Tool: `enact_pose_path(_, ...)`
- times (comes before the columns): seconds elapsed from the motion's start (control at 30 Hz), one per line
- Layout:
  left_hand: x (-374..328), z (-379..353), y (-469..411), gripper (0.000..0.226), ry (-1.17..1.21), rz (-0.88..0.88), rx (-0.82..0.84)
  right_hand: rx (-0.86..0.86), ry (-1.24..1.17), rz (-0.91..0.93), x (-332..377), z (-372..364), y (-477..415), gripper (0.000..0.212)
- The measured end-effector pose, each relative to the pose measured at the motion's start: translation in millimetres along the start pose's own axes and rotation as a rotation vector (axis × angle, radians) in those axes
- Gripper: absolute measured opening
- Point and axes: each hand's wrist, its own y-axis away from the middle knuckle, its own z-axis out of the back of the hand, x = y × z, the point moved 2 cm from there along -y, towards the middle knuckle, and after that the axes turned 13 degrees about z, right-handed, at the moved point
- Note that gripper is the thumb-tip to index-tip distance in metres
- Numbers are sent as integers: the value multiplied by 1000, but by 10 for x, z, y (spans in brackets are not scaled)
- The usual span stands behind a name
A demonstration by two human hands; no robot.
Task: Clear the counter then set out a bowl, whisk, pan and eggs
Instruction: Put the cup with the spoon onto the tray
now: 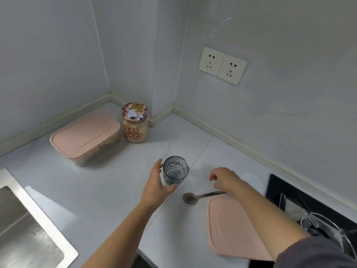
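Two bare forearms stretched over the white counter [108, 190], where the left hand [157, 187], fingers spread and gripping nothing, flanked a ribbed grey glass [175, 171] standing upright just right of its palm, contact unclear. Probably light, rigid, slick and breakable, the glass looked best taken round its mid-wall. The right hand [224, 178], loosely curled and empty, hovered above a spoon [201, 196] lying right of the glass.

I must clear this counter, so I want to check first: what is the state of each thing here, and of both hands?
Glass: upright, looks empty.
Spoon: lying flat, brown residue in its bowl.
Pink container: lid on.
Jar: lid on, filled.
Loose pink lid: flat on the counter.
Sockets: nothing plugged in.
Left hand: open beside the glass.
Right hand: loosely curled above the spoon, holding nothing.
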Motion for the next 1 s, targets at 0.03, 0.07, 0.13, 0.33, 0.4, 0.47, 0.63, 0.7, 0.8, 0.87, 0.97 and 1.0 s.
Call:
enact_pose_path(0.03,-18,-49,-45,102,12,-2,-10,58,29,29,-43,-8,-41,34)
enact_pose_path(0.07,-29,-83,-77,103,24,1,-19,109,56,58,-77,-27,-74,34)
enact_pose_path(0.13,-26,-141,-136,102,32,10,-44,162,83,96,-150,-79,-131,35)
enact_pose_path(0.33,49,-217,-263,98,17,0,-57,153,233,236,-218,-203,-217,19)
enact_pose_path(0.4,53,-235,-275,92,21,-3,-72,160,249,263,-241,-207,-233,15)
enact_pose_path(0.47,57,-240,-272,89,15,-8,-86,163,235,283,-269,-200,-227,23)
enact_pose_path(0.63,61,-220,-254,88,-23,-16,-111,71,20,308,-396,30,-163,16)
enact_pose_path(0.7,44,-209,-246,89,-38,-21,-107,-28,-65,302,-463,202,-85,20)
enact_pose_path(0.8,29,-186,-253,91,-40,-25,-86,-199,-225,297,-506,536,87,22)
enact_pose_path(0.87,34,-162,-249,91,-33,-21,-61,-298,-326,300,-452,770,211,16)
enact_pose_path(0.97,51,-138,-239,88,-27,-14,-35,-355,-386,328,-228,1002,291,9)
enact_pose_path(1.0,49,-134,-232,88,-29,-13,-32,-349,-373,333,-129,1024,278,9)
